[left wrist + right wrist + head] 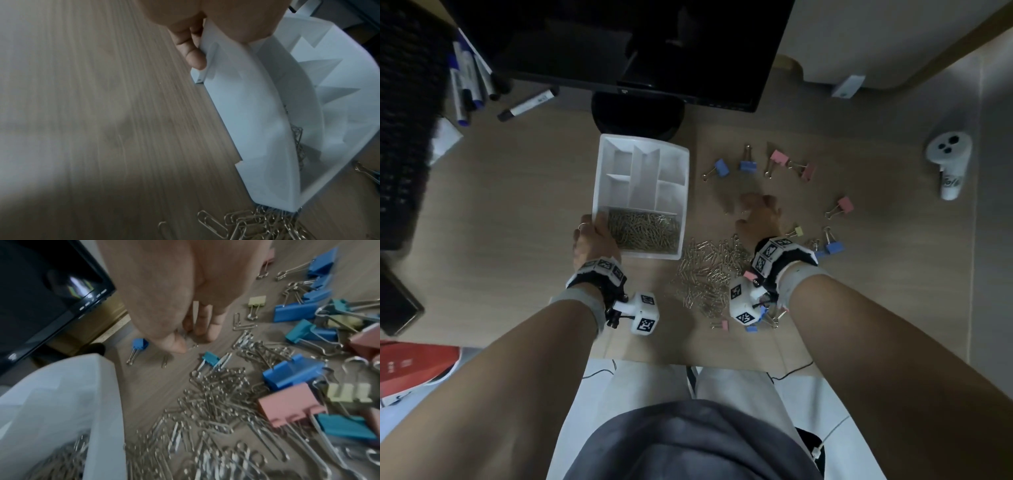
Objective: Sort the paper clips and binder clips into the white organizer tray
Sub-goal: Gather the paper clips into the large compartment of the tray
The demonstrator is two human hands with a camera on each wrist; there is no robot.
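Note:
The white organizer tray (pixel 599 178) sits on the desk, its near long compartment full of paper clips (pixel 643 229). My left hand (pixel 594 228) grips the tray's near-left corner; in the left wrist view the left hand (pixel 216 43) has its thumb over the tray (pixel 246 113) rim and its fingers outside the wall. A loose pile of paper clips (pixel 709 274) lies right of the tray. My right hand (pixel 751 209) is down on the desk beyond the pile. In the right wrist view the right hand (pixel 195 339) pinches a few thin paper clips. Binder clips (pixel 720 167) in blue, pink and yellow lie scattered around.
A dark monitor (pixel 640 51) on its stand (pixel 637 113) rises right behind the tray. Markers (pixel 527 104) and a black keyboard (pixel 404 137) lie at the left, a white controller (pixel 950 164) at the far right. More binder clips (pixel 292 374) crowd under my right wrist.

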